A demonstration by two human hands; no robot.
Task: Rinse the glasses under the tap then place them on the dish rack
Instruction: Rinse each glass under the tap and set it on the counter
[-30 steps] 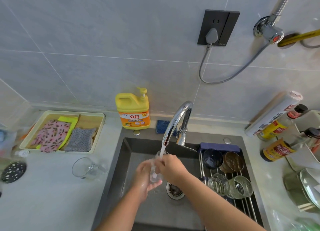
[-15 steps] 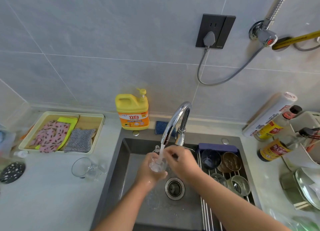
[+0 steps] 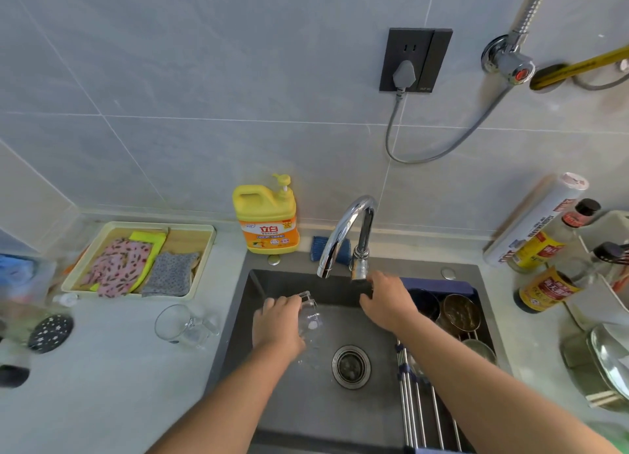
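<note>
My left hand (image 3: 277, 324) grips a small clear glass (image 3: 310, 314) low over the dark sink (image 3: 292, 399), left of the chrome tap (image 3: 343, 230). No water stream shows from the spout. My right hand (image 3: 388, 300) rests by the tap's base, apparently on its lever, which the hand hides. A metal dish rack (image 3: 425, 416) spans the sink's right side and holds several glasses and cups (image 3: 459, 312). Another clear glass mug (image 3: 177, 324) lies on its side on the counter, left of the sink.
A yellow detergent bottle (image 3: 267, 218) stands behind the sink. A tray with cloths (image 3: 139, 259) sits at back left. Sauce bottles (image 3: 548, 286) and a roll (image 3: 534, 218) crowd the right counter, with a metal pan (image 3: 606, 361) near its front. The drain (image 3: 350, 366) lies mid-sink.
My right hand left the glass and moved up right to the tap's base. The water stream has stopped. My left hand moved the glass left and down, away from the spout.
</note>
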